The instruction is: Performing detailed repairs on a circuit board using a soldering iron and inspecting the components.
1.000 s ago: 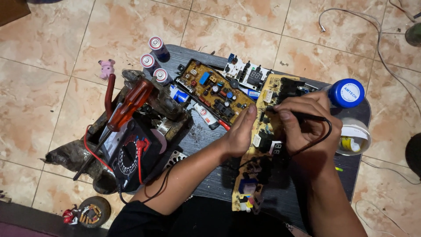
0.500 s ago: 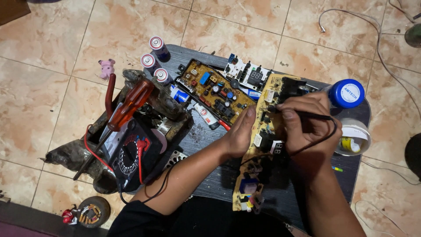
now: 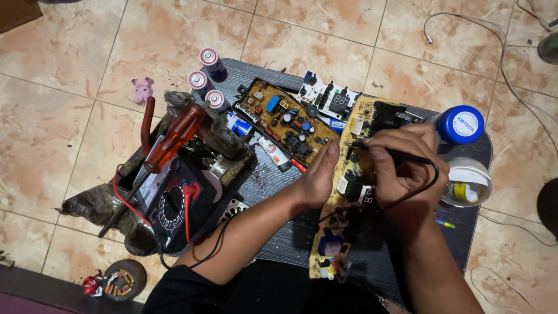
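Fingers [image 3: 401, 154] of the right hand [image 3: 401, 168] pinched a black probe [image 3: 407, 156]; the left hand [image 3: 317, 177] lay open, steadying the stiff, fragile-looking circuit board [image 3: 349, 192] by its edge.

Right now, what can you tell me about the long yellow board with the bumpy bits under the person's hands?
The long yellow circuit board lies flat on the dark table, running from near the person to far. Small black, white and blue parts stud its tan face. The left hand presses on its left edge; the right hand rests over its middle, holding a black probe whose tip points at the board.
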